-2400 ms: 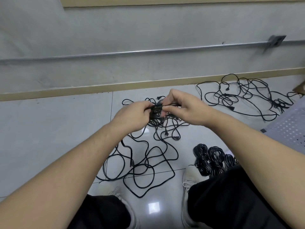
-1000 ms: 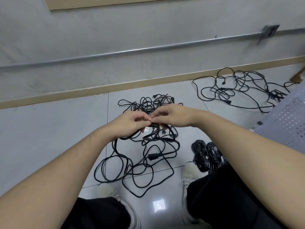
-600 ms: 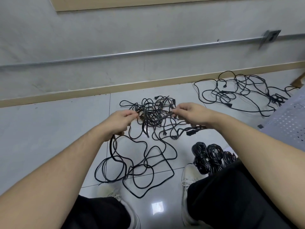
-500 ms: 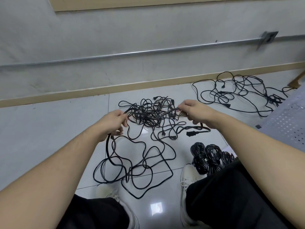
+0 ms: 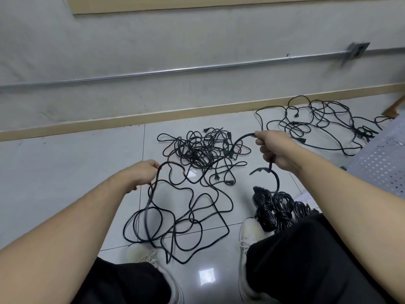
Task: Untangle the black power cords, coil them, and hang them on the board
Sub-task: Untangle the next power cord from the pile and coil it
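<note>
Hands, left (image 5: 144, 173) and right (image 5: 271, 150), each clenched on black cord (image 5: 241, 139); fingers partly hidden.

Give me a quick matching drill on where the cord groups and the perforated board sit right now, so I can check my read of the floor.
Things:
1. coiled cord bundles
2. far tangle of cords
3. cord being pulled
4. perforated board

Places or states:
A. gripped by the right hand and the left hand
B. at the right edge of the view
C. on the floor beside the white shoe
D. spread loose near the baseboard, right of the centre pile

Pairs: 1-C, 2-D, 3-A, 4-B
</note>
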